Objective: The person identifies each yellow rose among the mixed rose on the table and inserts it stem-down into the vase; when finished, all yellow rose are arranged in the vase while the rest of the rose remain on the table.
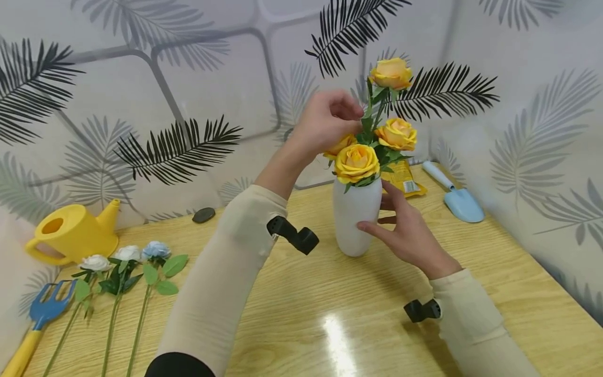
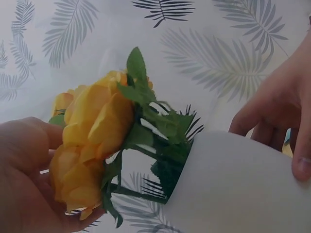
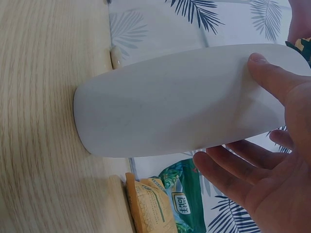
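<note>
A white vase (image 1: pixel 357 220) stands upright on the table, holding several yellow roses (image 1: pixel 356 163) with green leaves. One rose (image 1: pixel 392 73) rises well above the others. My left hand (image 1: pixel 327 118) is at the blooms on the left side, fingers curled around a yellow rose (image 2: pixel 77 177); its fingertips are partly hidden behind the petals. With thumb on the near side and fingers on the far side, my right hand (image 1: pixel 410 230) grips the vase. In the right wrist view the thumb lies against the vase wall (image 3: pixel 170 102).
At the left lie two white roses (image 1: pixel 128 254), a blue rose (image 1: pixel 156 250) and a blue fork (image 1: pixel 49 306) with a yellow handle, near a yellow watering can (image 1: pixel 77 233). A dark oval (image 1: pixel 204 214) lies at the back. Behind the vase are a yellow packet (image 1: pixel 405 180) and a blue trowel (image 1: pixel 464 204).
</note>
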### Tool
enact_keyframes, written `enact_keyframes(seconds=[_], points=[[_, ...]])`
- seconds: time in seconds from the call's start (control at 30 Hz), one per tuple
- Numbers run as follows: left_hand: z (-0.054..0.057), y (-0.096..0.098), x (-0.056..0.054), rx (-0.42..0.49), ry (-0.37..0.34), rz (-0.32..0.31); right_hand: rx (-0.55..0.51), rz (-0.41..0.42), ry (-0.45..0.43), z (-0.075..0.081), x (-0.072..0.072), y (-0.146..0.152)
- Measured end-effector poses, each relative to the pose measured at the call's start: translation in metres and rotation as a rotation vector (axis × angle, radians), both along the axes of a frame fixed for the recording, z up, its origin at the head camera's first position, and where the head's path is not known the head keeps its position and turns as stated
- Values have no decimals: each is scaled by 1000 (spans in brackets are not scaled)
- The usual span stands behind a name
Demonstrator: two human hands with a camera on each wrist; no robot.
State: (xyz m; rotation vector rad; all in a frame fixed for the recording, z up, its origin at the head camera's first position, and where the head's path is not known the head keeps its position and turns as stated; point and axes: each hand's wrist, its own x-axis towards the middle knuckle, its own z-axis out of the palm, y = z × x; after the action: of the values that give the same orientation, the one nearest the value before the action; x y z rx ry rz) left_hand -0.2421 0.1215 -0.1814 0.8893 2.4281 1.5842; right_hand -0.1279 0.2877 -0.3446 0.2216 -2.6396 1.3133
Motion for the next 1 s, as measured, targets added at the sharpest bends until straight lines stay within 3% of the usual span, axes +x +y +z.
enact_keyframes(seconds=[0.23, 0.47, 0.73, 1.0], points=[[4, -11, 0, -62, -45, 27, -5, 7, 5, 2, 0, 0], [3, -13, 2, 2, -57, 37, -4, 6, 2, 0, 0, 0], [-2, -13, 3, 15, 9, -12, 0, 2, -13, 1, 1, -2], [-2, -18, 3, 71, -17, 3, 6, 0, -16, 1, 0, 1]])
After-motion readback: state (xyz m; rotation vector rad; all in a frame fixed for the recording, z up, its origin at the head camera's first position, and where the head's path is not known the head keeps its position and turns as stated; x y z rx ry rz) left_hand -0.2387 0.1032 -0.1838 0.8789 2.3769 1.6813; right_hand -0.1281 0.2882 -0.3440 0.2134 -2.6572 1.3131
